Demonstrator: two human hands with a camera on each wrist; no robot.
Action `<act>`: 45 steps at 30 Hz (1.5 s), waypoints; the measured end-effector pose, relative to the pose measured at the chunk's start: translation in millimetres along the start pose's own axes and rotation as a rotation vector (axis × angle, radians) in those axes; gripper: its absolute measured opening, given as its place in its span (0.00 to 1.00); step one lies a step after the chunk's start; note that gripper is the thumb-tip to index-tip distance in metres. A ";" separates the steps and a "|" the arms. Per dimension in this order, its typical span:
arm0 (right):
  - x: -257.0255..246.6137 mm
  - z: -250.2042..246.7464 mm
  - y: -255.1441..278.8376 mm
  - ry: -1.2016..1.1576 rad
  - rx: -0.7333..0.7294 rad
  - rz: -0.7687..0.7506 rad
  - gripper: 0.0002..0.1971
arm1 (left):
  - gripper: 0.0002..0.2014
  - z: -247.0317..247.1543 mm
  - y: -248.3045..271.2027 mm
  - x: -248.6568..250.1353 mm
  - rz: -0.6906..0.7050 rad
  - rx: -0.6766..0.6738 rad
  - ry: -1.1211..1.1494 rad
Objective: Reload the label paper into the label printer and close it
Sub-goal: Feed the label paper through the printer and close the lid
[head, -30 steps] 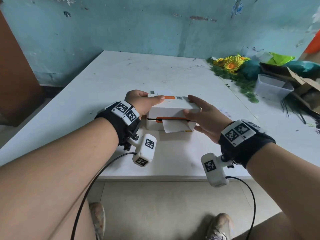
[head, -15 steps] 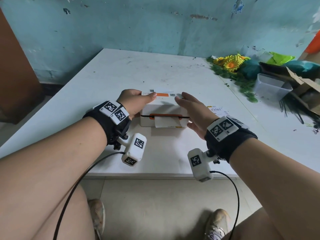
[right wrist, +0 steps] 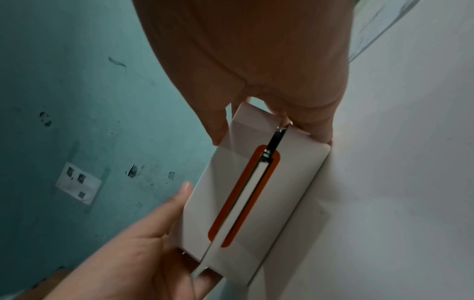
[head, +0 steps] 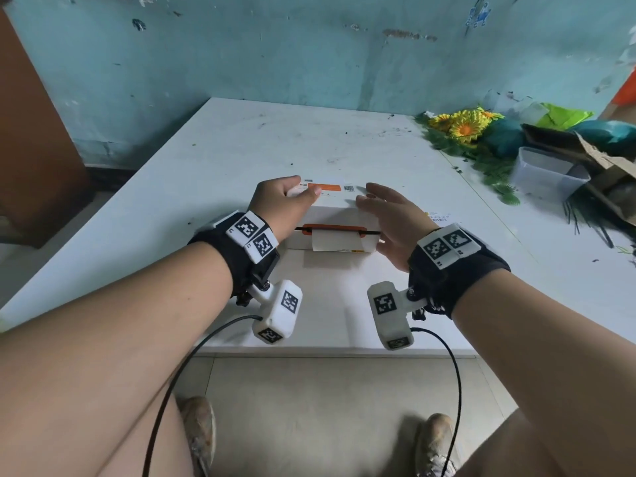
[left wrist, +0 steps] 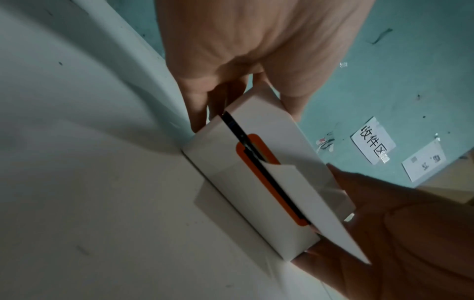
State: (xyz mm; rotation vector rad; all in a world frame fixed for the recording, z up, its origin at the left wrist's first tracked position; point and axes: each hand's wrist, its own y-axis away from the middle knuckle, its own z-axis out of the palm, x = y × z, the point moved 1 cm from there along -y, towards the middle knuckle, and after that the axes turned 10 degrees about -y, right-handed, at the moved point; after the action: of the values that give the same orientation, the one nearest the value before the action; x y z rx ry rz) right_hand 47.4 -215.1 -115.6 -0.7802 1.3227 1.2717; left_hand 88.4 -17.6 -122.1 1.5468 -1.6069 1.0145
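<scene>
A white label printer point(head: 334, 215) with an orange-rimmed slot stands on the white table point(head: 241, 149), lid down. A strip of label paper point(head: 335, 241) hangs out of the front slot. My left hand point(head: 285, 204) grips the printer's left end, thumb across the lid. My right hand point(head: 392, 218) lies against the right end with its fingers spread and fairly straight over the lid's edge. In the left wrist view the printer point(left wrist: 269, 132) sits between the left hand point(left wrist: 256, 40) and the right hand point(left wrist: 410, 233). The right wrist view shows the slot of the printer point(right wrist: 295, 182) and both hands.
Artificial sunflowers point(head: 461, 127), a clear plastic tub point(head: 547, 173) and a torn cardboard box point(head: 585, 149) crowd the table's far right. A loose printed label point(head: 437, 215) lies just right of the printer. The table's front edge point(head: 327, 349) is close to my wrists.
The printer and both hands have shifted a little left and away, uncovering the loose label. My right hand moved from the front corner by the paper to the right end and lid.
</scene>
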 end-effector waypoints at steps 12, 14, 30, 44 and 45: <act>-4.6 -0.9 -2.3 0.085 0.011 -0.013 0.16 | 0.22 -7.9 -4.5 -5.2 -0.001 0.023 0.063; -8.0 -5.6 -1.6 0.014 -0.004 0.038 0.15 | 0.22 -11.3 -4.5 -6.4 -0.001 0.001 0.060; -18.4 -3.0 3.8 0.233 0.070 -0.060 0.20 | 0.31 -14.2 5.9 17.3 -0.057 -0.048 -0.197; -9.9 -10.9 -2.7 0.023 0.084 0.019 0.22 | 0.28 -26.3 12.1 13.3 -0.121 -0.123 -0.067; -8.7 -11.8 -2.2 0.013 0.071 0.035 0.18 | 0.27 -26.9 12.0 12.7 -0.117 -0.126 -0.064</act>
State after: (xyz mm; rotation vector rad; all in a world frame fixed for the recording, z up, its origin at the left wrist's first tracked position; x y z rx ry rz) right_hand 48.2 -228.7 -109.7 -0.7201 1.3901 1.2424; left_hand 74.4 0.1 -99.3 1.5812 -1.5718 0.7928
